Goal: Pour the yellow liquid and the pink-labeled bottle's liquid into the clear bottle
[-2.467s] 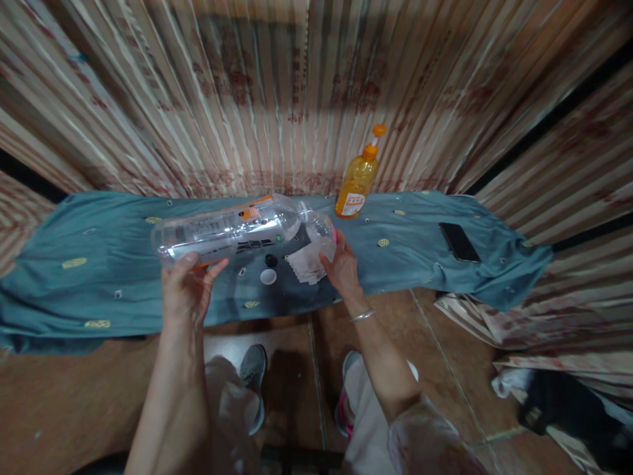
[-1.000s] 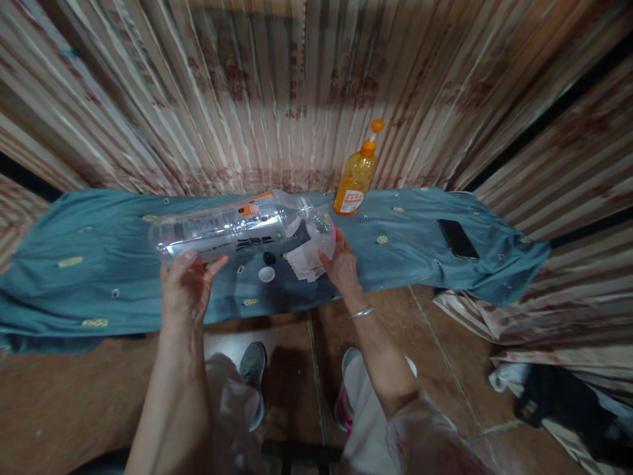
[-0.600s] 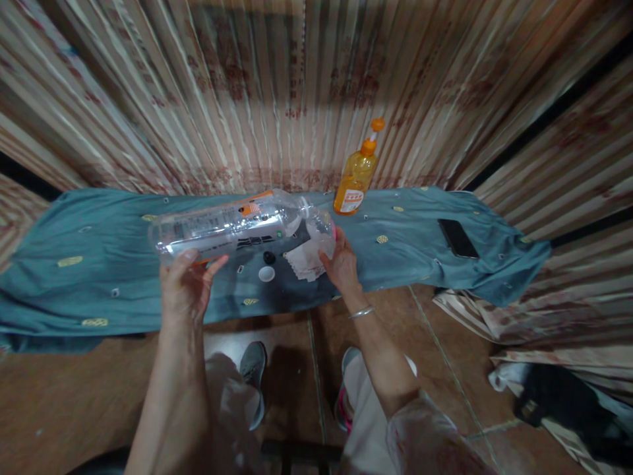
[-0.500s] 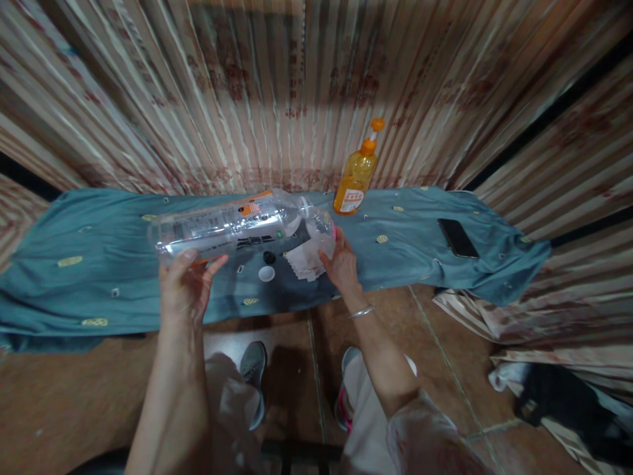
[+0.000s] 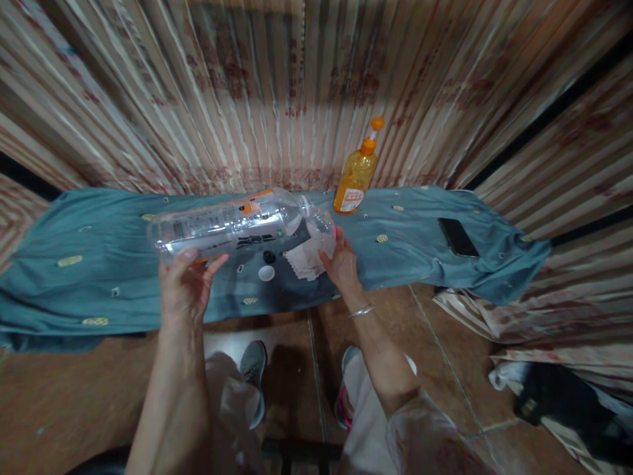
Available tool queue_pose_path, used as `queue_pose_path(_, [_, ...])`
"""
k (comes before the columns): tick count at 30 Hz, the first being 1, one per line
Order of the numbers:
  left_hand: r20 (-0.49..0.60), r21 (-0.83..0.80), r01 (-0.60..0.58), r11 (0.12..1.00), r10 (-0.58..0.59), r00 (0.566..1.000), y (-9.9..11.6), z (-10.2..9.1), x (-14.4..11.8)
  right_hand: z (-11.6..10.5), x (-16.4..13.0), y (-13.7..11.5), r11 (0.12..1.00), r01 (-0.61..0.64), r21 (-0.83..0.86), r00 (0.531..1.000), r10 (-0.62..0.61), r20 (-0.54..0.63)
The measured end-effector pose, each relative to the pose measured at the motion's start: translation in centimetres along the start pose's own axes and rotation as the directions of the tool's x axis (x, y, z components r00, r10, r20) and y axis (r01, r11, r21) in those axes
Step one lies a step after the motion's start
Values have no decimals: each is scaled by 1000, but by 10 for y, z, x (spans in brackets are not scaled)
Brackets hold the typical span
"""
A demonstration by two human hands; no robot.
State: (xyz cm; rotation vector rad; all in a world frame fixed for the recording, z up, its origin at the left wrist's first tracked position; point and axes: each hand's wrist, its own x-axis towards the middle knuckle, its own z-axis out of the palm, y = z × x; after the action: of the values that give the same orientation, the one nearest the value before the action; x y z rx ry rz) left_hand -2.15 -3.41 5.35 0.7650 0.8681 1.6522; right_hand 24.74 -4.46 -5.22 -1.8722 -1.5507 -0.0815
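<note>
Head view shows almost nothing has moved: the left hand (image 5: 185, 290) still holds the big clear bottle (image 5: 225, 223) tipped sideways, its mouth at the small cup (image 5: 321, 232) that the right hand (image 5: 341, 264) grips above the tabletop (image 5: 99, 264).

- Clear plastic bottle (image 5: 225, 224): large and transparent, with a printed label band along its body bearing an orange patch and dark print. It lies almost horizontal in the air above the teal cloth, base to the left, neck to the right, with the neck end slightly lower. The left hand (image 5: 186, 290) supports it from beneath near the base end.
- Small clear cup (image 5: 320, 231): transparent, with a pink edge on its right side. It sits directly at the bottle's neck, touching or just beside the mouth; which cannot be told. The right hand (image 5: 340, 264) grips it from below.
</note>
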Motion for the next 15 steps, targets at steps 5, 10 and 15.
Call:
queue_pose_path(5, [-15,-5,8,1000,-9,1000,1,2,-1,0,0,1,1000,5,1,1000,-5,0])
queue_pose_path(10, [-10,-5,11,1000,-11,1000,2,3,-1,-2,0,-1,1000,-3,2,1000,3,11])
queue_pose_path(15, [-16,-20,12,1000,-13,1000,1,2,-1,-2,0,-3,1000,-20,-23,999,21,25])
